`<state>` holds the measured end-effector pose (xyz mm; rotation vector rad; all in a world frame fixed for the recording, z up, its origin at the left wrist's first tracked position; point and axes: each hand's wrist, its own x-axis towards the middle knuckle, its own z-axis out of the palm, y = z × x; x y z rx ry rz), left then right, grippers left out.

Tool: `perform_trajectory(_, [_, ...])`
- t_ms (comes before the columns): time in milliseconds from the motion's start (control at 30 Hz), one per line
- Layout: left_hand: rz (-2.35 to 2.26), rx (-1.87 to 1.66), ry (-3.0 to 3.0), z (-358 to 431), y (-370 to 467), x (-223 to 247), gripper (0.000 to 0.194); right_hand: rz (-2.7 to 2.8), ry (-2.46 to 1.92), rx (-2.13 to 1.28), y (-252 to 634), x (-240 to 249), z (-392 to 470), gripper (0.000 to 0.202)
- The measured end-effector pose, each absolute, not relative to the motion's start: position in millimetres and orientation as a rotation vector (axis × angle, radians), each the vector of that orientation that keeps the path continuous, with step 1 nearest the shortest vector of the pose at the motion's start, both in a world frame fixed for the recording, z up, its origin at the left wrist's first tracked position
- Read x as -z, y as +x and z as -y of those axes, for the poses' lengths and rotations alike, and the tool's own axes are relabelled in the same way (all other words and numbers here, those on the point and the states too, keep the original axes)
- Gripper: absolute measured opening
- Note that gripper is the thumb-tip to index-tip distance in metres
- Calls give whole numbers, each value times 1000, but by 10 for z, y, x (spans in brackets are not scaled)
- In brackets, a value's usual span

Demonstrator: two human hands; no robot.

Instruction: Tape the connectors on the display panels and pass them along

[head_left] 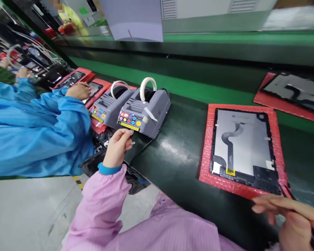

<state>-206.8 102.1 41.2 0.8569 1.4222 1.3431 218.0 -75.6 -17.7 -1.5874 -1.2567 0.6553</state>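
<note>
My left hand is at the front of the nearer grey tape dispenser, thumb and forefinger pinched together. A small pale piece of tape shows at those fingertips. A roll of white tape stands in the dispenser's top. My right hand, low on the right, is closed around dark tweezers, whose tips are by the corner of a tablet screen assembly. The assembly lies on red bubble wrap, its silvery back and dark flex cable facing up.
Left of the dispenser stands a second tape dispenser. A co-worker in a blue sleeve sits close on the left, a hand over another panel. Another tablet panel lies at the far right. The dark green bench ends before my lap.
</note>
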Motion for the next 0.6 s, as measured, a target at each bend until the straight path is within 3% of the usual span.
perform_trajectory(133, [-1365, -1356, 788, -785, -1779, -512, 51, 1192, -1307, -739, 1933, -19, 607, 42])
perform_trajectory(367, [-834, -760, 468, -154, -584, -347, 54, 1120, -1153, -1022, 1281, -139, 516, 2])
perform_trajectory(600, [-733, -623, 416, -113, -186, -306, 53, 883, -1079, -1154, 1229, -242, 494, 18])
